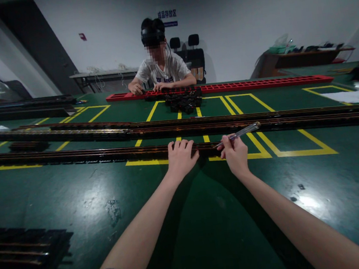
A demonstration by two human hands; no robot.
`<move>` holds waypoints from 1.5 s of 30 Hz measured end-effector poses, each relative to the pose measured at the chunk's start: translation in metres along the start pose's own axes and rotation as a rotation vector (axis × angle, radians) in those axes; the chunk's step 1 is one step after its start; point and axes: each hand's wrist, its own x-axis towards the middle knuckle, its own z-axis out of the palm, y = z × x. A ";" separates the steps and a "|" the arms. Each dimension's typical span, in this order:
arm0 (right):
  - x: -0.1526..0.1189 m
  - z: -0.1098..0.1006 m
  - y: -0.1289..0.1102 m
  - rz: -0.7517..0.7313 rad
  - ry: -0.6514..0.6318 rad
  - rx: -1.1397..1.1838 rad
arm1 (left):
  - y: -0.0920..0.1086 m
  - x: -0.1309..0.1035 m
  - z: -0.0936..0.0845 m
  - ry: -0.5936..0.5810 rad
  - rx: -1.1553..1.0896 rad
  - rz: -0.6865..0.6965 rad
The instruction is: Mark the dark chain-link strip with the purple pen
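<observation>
A long black rail (116, 154) with thin copper-coloured lines lies across the green table, its right end close to my hands. My left hand (181, 158) is laid over this rail near that end, fingers over the far edge and thumb on the near side. Between the fingers of my right hand (236, 153) is a screwdriver (243, 131) with a clear handle. It slants down to the left, and its thin tip is at the rail's end. Whether the tip touches a screw is too small to tell.
More long black rails (263, 119) lie just beyond. Black strips (25, 247) sit at the near left. Across the table a person (163, 72) works at a red slotted frame (259, 83) beside a black heap of parts (184, 100). Yellow tape (307, 151) marks the tabletop.
</observation>
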 end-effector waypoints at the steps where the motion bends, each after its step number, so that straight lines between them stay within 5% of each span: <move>1: 0.000 0.000 0.000 -0.001 0.000 -0.001 | 0.000 0.000 0.000 0.002 -0.002 0.001; 45: 0.001 0.000 0.000 -0.014 -0.028 -0.033 | 0.002 -0.001 -0.005 -0.011 0.009 -0.017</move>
